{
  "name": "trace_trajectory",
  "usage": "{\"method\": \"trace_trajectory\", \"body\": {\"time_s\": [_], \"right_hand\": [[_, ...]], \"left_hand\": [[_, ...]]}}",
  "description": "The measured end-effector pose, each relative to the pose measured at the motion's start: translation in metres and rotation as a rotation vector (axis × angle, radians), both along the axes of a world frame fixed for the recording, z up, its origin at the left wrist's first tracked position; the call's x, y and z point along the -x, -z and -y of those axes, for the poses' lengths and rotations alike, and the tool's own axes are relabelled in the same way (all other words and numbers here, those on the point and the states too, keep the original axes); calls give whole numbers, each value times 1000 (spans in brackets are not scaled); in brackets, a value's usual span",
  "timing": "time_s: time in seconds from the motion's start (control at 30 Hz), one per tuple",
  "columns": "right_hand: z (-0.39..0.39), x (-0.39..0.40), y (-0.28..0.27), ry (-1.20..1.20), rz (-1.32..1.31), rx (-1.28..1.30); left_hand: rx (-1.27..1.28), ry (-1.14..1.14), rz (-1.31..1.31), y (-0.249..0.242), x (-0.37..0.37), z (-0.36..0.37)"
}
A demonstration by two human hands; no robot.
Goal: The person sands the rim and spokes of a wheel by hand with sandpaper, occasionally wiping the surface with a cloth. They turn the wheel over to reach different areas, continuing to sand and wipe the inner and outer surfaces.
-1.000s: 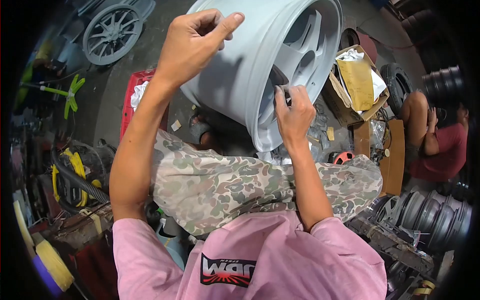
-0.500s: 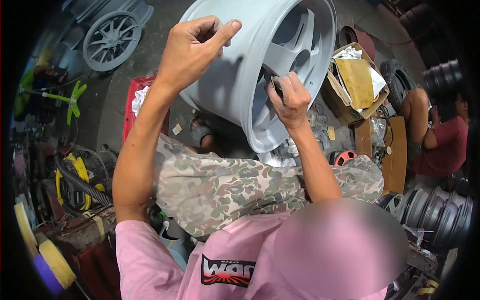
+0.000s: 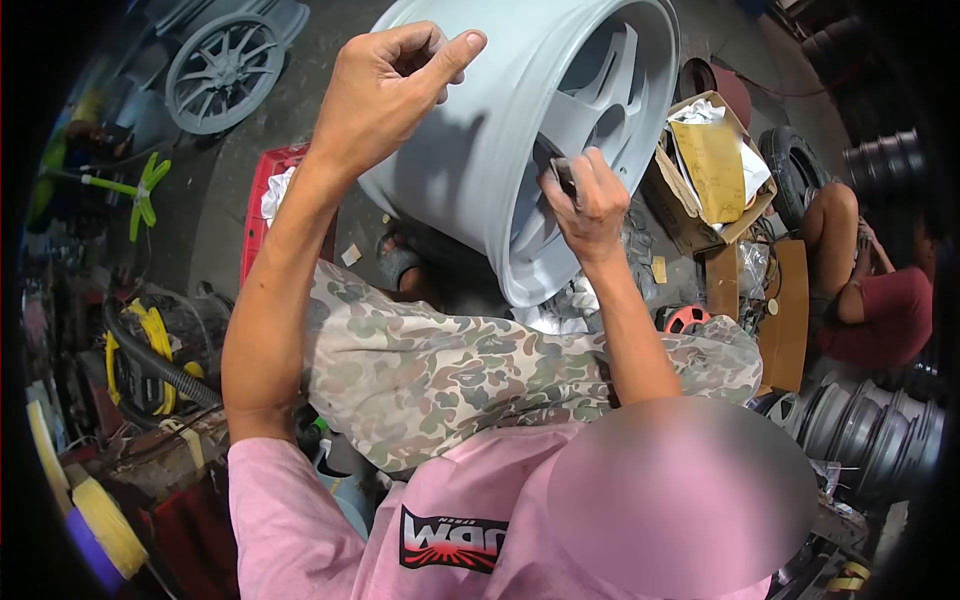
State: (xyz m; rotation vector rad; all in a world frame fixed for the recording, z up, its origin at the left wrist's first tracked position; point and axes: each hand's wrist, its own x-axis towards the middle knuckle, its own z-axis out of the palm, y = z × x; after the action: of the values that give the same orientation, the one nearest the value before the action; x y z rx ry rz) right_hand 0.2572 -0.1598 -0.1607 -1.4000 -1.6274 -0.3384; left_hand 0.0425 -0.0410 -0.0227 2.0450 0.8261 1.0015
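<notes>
A large pale grey wheel rim (image 3: 450, 160) lies tilted on its side, its spoked face turned right. In front of its barrel, my left hand (image 3: 395, 85) has its fingers curled in and its thumb extended, with nothing visible in it. My right hand (image 3: 590, 205) is at the open face, fingers closed on a thin dark piece (image 3: 562, 176) that looks like folded abrasive sheet. That piece is by the inner spokes (image 3: 590, 105); whether it touches them is hard to tell.
A cardboard box (image 3: 690, 215) with papers stands right of the rim, near a tyre (image 3: 790, 165). Another person (image 3: 875, 310) sits at the far right above stacked rims (image 3: 865, 425). A red crate (image 3: 257, 215) and a spoked wheel (image 3: 225, 75) are at left.
My right hand has shifted slightly right and down, and more of the dark piece shows. The rim sits slightly further right in view. My left hand keeps its curled shape.
</notes>
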Motion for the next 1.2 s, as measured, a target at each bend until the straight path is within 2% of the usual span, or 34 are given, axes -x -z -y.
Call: {"method": "trace_trajectory", "body": {"time_s": [0.2,0.27,0.3,0.33,0.4,0.43,0.47,0.53,0.57,0.67,0.77,0.8,0.87,0.93,1.0,1.07,1.1,1.13,1.17,1.2], "right_hand": [[-4,14,-26,-31,26,7],[-1,19,-18,95,-87,77],[1,21,-11,234,-143,203],[3,22,-8,235,-140,211],[1,25,-5,399,-206,357],[1,28,-13,419,-331,442],[2,30,-14,419,-333,438],[14,35,-14,427,-418,645],[23,41,-11,426,-414,641],[44,52,-1,305,-403,765],[33,47,6,317,-543,565],[21,38,6,317,-544,560],[2,27,-6,406,-484,368],[2,25,-12,382,-492,379],[15,20,-4,235,-355,15],[31,-1,3,362,-327,-90],[37,-15,8,410,-397,-43],[41,-31,14,467,-465,-7],[42,-53,33,481,-463,-14],[40,-74,64,446,-679,144]], "left_hand": [[-26,3,4,5,-2,-3],[2,-11,54,2,-2,0],[7,-14,58,2,-2,0],[-25,-13,70,2,-3,0],[-64,-11,77,1,-3,-1],[-23,-6,37,2,-2,1],[10,-5,1,1,-1,1],[14,-1,10,0,0,5],[23,2,21,0,0,5],[-5,-30,-13,2,5,-1],[-19,-21,24,4,5,0],[-23,-19,23,3,5,1],[11,-20,-14,-1,6,9],[27,-1,-35,-2,7,13],[50,12,-59,-4,11,18],[176,144,-290,-6,18,28],[323,222,-393,-3,22,31],[322,236,-397,0,22,35],[342,373,-612,1,21,40],[359,503,-827,4,22,46]]}}
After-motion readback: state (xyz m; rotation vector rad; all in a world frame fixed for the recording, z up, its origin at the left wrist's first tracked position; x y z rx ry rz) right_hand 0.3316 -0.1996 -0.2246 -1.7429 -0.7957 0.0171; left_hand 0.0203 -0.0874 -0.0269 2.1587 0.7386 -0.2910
